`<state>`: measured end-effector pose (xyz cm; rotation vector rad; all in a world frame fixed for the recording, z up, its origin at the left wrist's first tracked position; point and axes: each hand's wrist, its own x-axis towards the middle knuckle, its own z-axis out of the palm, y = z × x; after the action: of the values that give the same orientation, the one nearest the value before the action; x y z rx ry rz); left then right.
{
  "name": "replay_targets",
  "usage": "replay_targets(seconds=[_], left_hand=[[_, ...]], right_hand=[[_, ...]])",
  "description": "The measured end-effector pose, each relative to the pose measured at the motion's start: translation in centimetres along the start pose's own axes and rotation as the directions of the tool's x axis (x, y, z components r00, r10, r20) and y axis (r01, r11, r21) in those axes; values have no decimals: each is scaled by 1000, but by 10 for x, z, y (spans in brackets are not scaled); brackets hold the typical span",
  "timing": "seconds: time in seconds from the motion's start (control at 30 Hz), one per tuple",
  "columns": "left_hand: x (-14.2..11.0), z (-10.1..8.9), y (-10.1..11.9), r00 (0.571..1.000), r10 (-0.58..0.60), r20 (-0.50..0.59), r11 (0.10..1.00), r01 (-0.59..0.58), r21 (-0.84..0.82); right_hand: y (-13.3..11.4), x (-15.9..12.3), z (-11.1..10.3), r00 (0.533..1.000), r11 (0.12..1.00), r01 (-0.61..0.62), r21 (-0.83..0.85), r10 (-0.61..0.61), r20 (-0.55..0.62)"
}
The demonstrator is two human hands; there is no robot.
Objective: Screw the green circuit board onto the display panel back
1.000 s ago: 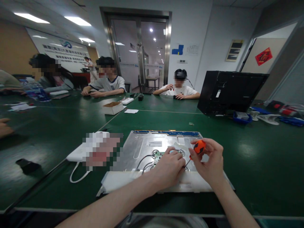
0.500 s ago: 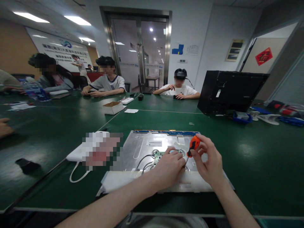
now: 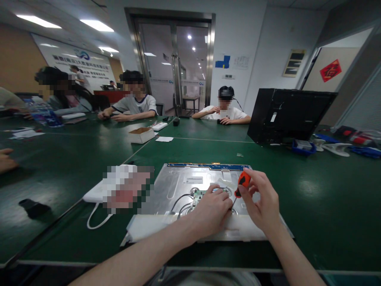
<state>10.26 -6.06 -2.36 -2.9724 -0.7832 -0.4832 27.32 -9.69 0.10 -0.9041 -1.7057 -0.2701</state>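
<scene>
A flat silver display panel (image 3: 162,200) lies on the table, back side up, with a blue circuit strip (image 3: 193,166) along its far edge. My right hand (image 3: 263,198) is closed around the orange and black handle of a screwdriver (image 3: 243,182). The screwdriver tilts, its shaft running down towards the fingers of my left hand (image 3: 212,208); the tip is hidden. My left hand rests with bent fingers over a small green circuit board (image 3: 197,196), covering most of it. Whatever its fingertips grip is out of sight. Dark cables (image 3: 180,200) run from the board's left side.
Left of the panel lie a white device (image 3: 93,194) with a cable loop and a black object (image 3: 34,208). Further back are an open cardboard box (image 3: 141,135), a black monitor housing (image 3: 288,113) and a blue tray (image 3: 303,147). Several people sit around the green table (image 3: 327,198).
Both my hands and the screwdriver stay almost in place. In the background, a standing person has shifted left, and the person across has raised a hand slightly.
</scene>
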Motion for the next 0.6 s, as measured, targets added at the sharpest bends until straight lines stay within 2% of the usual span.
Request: replay_targets(seconds=[0.13,0.37,0.5,0.6], left_hand=[[1,-2,0,1000,0,14,1000,0,-6],[1,-2,1,1000,3,14,1000,-3,-1],[1,-1,1,1000,3,8,1000,-3,-3],[1,-2,1,1000,7,7,1000,-7,-12]], right_hand=[[1,-3,-1,999,999,-39,6,38,19],[4,-9,7,988,994,-97,51,102,-111],[4,-10,8,989,992,-101,80,109,-102],[3,-8,5,996,998,-56,37,58,-73]])
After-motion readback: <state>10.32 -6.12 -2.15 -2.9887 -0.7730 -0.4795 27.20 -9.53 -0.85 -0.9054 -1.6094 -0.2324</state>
